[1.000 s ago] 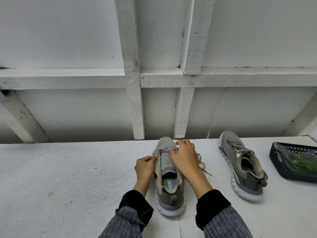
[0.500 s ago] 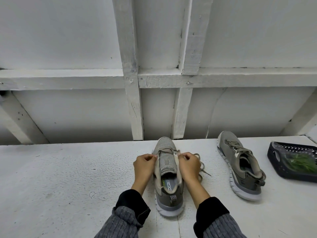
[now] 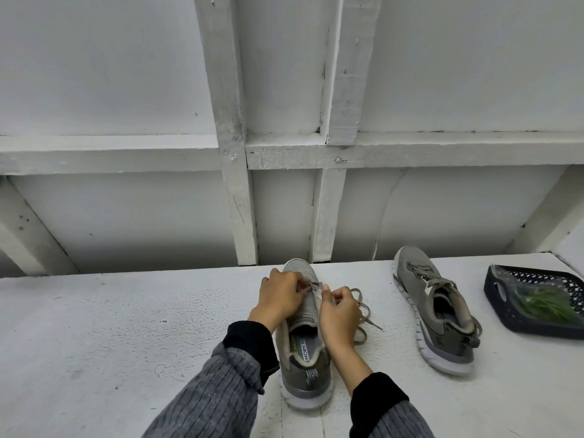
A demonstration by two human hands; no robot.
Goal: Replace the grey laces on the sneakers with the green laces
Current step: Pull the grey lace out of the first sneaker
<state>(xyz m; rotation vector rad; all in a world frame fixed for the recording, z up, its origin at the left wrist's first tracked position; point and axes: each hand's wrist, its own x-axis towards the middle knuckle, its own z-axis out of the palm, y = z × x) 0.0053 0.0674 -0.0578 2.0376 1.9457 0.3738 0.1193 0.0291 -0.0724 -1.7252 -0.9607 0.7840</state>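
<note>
Two sneakers [image 3: 305, 336] [image 3: 437, 314]; left hand [image 3: 279, 294], right hand [image 3: 339, 311] fingers pinch one's grey lace [image 3: 363, 308].

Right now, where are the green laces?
In the head view, the green laces lie in the dark basket at the table's far right, just beyond the second sneaker.

Fingers [image 3: 328, 295] over near sneaker [image 3: 305, 352]; 2nd sneaker [image 3: 442, 317] well to their right, basket [image 3: 493, 298] further right w/ laces [image 3: 543, 303] inside.

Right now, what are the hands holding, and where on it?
Both the left hand and the right hand pinch the grey lace where it crosses near the toe of the sneaker.
</note>
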